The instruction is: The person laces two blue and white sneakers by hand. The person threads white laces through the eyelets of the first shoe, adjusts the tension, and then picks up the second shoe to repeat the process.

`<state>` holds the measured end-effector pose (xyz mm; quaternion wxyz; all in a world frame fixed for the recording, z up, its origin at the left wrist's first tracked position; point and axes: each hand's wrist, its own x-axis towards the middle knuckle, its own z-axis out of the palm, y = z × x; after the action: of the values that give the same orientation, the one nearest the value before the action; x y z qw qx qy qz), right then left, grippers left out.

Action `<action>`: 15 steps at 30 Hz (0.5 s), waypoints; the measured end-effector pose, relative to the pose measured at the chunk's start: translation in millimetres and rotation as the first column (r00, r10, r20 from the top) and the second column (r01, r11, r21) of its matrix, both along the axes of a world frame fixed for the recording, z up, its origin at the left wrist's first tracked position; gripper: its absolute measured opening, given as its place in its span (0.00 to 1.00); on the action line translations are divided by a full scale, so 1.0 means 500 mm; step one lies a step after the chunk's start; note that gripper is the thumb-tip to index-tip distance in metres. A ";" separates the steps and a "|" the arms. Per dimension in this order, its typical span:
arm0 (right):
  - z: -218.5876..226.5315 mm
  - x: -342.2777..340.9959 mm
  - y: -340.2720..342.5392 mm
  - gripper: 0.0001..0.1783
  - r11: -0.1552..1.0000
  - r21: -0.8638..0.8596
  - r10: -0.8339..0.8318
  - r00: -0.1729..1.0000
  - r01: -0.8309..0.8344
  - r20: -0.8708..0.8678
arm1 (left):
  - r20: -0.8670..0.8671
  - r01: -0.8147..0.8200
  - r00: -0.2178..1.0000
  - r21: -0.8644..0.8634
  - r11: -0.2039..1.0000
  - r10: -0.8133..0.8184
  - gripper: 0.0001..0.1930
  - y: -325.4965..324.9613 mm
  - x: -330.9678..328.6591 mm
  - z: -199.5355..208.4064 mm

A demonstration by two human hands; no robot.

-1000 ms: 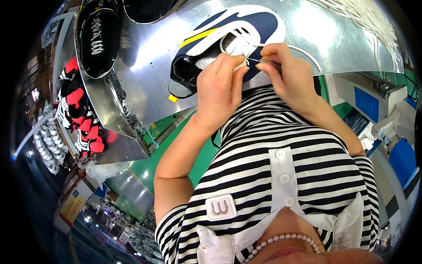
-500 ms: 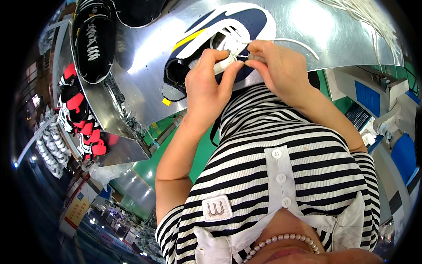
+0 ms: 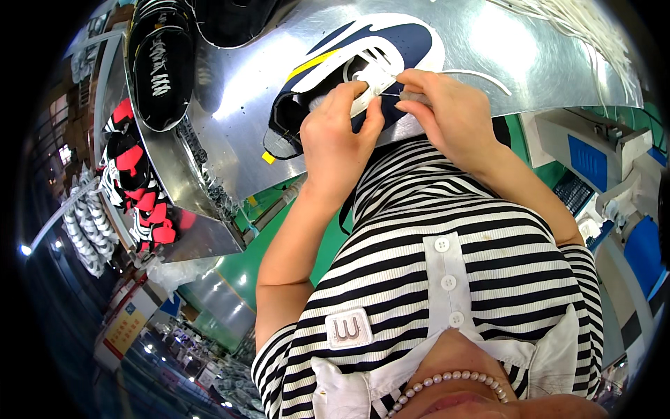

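Note:
A shoe upper [image 3: 419,43] in white and navy with a yellow stripe lies on the metal table, its dark collar toward the left. My left hand [image 3: 340,133] pinches the white lacing edge at the upper's opening between thumb and forefinger. Just to its right, my right hand [image 3: 453,115] is closed, thumb against forefinger, on a small greyish piece from which a thin pale shaft reaches toward the left fingertips; its exact kind is unclear. White lace [image 3: 481,75] crosses the upper's opening, and a loose length trails right onto the table.
Black shoe uppers [image 3: 162,77] lie at the table's far left. A bundle of white laces [image 3: 593,35] hangs over its far right edge. Red, black and white uppers [image 3: 132,167] are stacked left of the metal table [image 3: 237,150]. Grey-and-blue equipment [image 3: 586,160] stands at right.
My fingertips have drawn slightly apart, leaving the thin shaft visible between them. In the picture, the upper and the table sit a little further right and lower at the left side.

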<state>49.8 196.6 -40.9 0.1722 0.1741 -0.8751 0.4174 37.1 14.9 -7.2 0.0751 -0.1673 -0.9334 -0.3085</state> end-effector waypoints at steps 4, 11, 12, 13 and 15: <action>0.002 0.010 0.002 0.16 0.998 -0.066 -0.005 0.995 0.011 0.104 | 0.006 -0.004 1.000 0.010 1.000 0.004 0.11 -0.003 0.001 -0.002; 0.010 0.005 -0.007 0.16 0.991 -0.137 0.030 0.976 0.000 0.217 | 0.020 0.026 0.999 0.046 0.999 -0.027 0.11 -0.008 0.001 -0.002; 0.010 0.004 -0.007 0.16 0.987 -0.160 0.044 0.966 -0.002 0.256 | 0.015 0.046 0.999 0.051 0.998 -0.047 0.11 -0.012 0.001 -0.003; 0.010 0.002 -0.007 0.16 0.983 -0.183 0.058 0.954 -0.003 0.294 | 0.009 0.067 0.998 0.055 0.996 -0.068 0.11 -0.015 0.000 -0.003; 0.011 -0.002 -0.008 0.15 0.963 -0.269 0.109 0.910 0.003 0.400 | -0.028 0.154 0.988 0.028 0.988 -0.153 0.12 -0.016 -0.002 -0.003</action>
<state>48.6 192.6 -35.6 -0.0055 0.0820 -0.8233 0.5616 36.0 6.9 -8.5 0.0658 -0.2414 -0.9119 -0.3254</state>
